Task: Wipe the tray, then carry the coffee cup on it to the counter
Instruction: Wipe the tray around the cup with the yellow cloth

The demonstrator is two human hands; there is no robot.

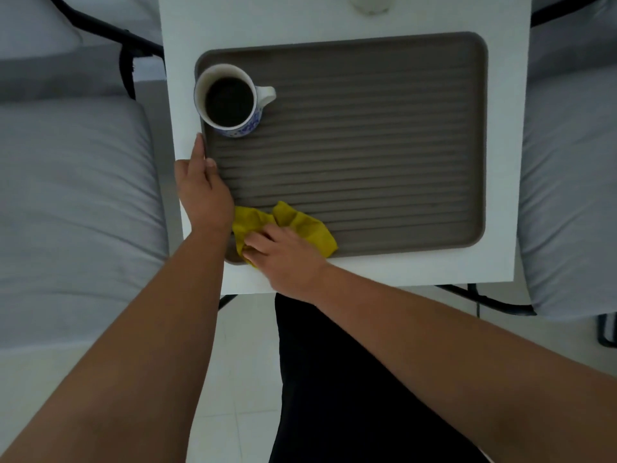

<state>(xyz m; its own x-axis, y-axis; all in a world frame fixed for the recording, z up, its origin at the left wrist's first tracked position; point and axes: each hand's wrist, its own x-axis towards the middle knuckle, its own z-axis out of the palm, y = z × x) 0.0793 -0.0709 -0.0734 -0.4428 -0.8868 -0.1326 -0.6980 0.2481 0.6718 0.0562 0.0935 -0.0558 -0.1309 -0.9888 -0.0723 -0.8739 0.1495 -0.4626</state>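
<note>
hands [240,225] on tray [367,135], white table [500,162]

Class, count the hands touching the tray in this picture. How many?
2. The left hand grips the tray's left rim; the right hand presses the yellow cloth near its front-left corner.

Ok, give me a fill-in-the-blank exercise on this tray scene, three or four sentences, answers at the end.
1. The right hand presses a cloth whose colour is ____.
2. The cup stands in the tray's far ____ corner.
3. The cup's handle points toward the ____.
4. The left hand rests on the tray's ____ edge.

Missing words: yellow; left; right; left
</note>
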